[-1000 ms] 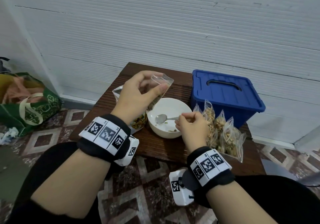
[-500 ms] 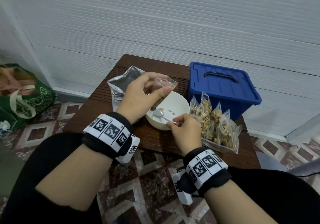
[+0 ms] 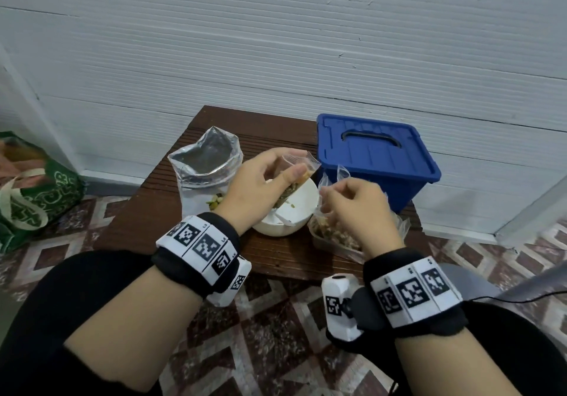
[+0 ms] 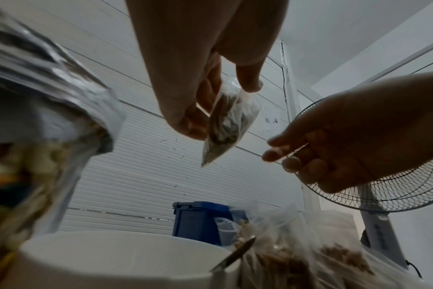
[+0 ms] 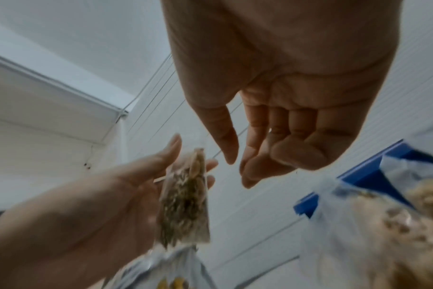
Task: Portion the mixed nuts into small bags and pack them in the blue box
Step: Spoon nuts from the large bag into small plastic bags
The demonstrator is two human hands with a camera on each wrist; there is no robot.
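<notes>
**Bag filled, seal it next**

Your left hand (image 3: 264, 187) pinches a small bag (image 3: 294, 181) by its top edge, thumb and fingers clamped on the plastic, and the bag hangs over the bowl (image 3: 294, 211) with nuts settled in its lower part. Your right hand (image 3: 352, 208) holds nothing: its fingers are loosely curled and apart, just beside the bag but not touching it. The spoon (image 4: 235, 254) leans on the bowl's rim, set down.

You look to be past scooping on this portion and at the closing step. The next move calls for your right fingers to meet the bag's mouth opposite your left thumb, so both hands can press the strip shut along its length. Keep the bag upright while you do it; it hangs at a slant and the mouth is open.

The filled bags (image 3: 334, 233) lie in a heap on the table (image 3: 153, 211), in front of the box (image 3: 377, 156). The box has its lid on, so none of the packing has started.

The head view gives you the layout: the foil pouch (image 3: 208, 165) at left, bowl in the middle, box at right. It hides your right fingertips behind the knuckles. The right wrist view shows that palm bare and the gap to the bag. The left wrist view alone shows the spoon, and a fan (image 4: 383, 185) standing behind.
</notes>
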